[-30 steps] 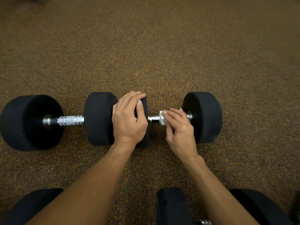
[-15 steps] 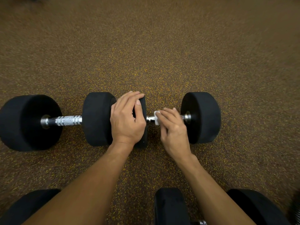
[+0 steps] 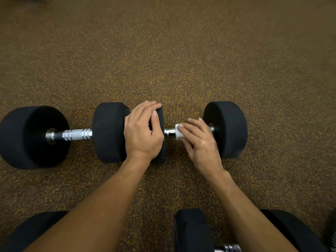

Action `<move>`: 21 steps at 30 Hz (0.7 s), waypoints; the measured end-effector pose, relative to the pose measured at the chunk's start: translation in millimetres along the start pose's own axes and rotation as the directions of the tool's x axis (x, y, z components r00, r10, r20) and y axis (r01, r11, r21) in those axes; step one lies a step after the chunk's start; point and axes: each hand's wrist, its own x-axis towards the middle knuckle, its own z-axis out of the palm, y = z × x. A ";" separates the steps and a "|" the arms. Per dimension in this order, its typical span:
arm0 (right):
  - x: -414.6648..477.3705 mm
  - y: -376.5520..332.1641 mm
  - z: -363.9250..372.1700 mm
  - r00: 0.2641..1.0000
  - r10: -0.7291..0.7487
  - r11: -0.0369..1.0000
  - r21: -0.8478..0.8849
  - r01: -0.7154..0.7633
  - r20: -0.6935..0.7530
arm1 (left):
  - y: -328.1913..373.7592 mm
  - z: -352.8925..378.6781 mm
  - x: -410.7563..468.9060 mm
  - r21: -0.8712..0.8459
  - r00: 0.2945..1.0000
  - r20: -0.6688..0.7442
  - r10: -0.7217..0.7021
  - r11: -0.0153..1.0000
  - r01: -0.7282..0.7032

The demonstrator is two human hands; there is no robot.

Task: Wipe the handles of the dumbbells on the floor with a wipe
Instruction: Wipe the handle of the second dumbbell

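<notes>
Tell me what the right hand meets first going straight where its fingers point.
Likely the black weight head gripped by the left hand, just past the bare handle stretch; the right hand, holding the wipe, points up-left toward it. Depth unclear.

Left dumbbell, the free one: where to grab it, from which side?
Take the left dumbbell by its knurled handle, mid-span, from above. It lies flat on the floor, handle bare between two heads that look too wide to wrap.

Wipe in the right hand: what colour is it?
White; the wipe shows best in the head view.
</notes>
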 end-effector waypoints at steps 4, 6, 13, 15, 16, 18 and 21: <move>-0.7 -4.5 2.6 0.998 0.038 0.999 -0.015 -0.039 -0.044 | -0.3 0.1 -0.3 0.003 1.000 0.002 -0.004 1.000 0.004; 3.2 -6.9 8.4 1.000 0.007 0.999 -0.031 -0.007 -0.013 | 0.3 0.1 -0.5 0.004 1.000 0.008 0.000 1.000 0.000; 2.2 0.3 1.2 0.999 0.035 0.996 -0.082 -0.035 -0.010 | -0.3 -0.6 -0.4 0.003 1.000 0.007 -0.004 1.000 0.004; 6.8 -5.7 8.0 1.000 0.002 0.996 -0.089 -0.001 0.004 | -0.1 -0.5 -0.6 0.009 1.000 0.009 0.001 1.000 -0.001; 8.6 -7.1 10.7 1.000 -0.021 0.995 -0.095 0.023 0.018 | -0.4 -0.6 -0.6 0.012 1.000 0.008 0.002 1.000 -0.002; 7.6 -4.3 11.1 0.998 -0.046 0.991 -0.121 0.050 0.037 | -0.4 -0.3 -0.2 0.011 1.000 0.009 0.005 1.000 -0.005; 1.1 2.4 6.3 1.000 0.011 0.991 -0.131 -0.010 0.012 | -0.9 -0.9 -0.2 0.009 1.000 0.002 -0.002 1.000 0.002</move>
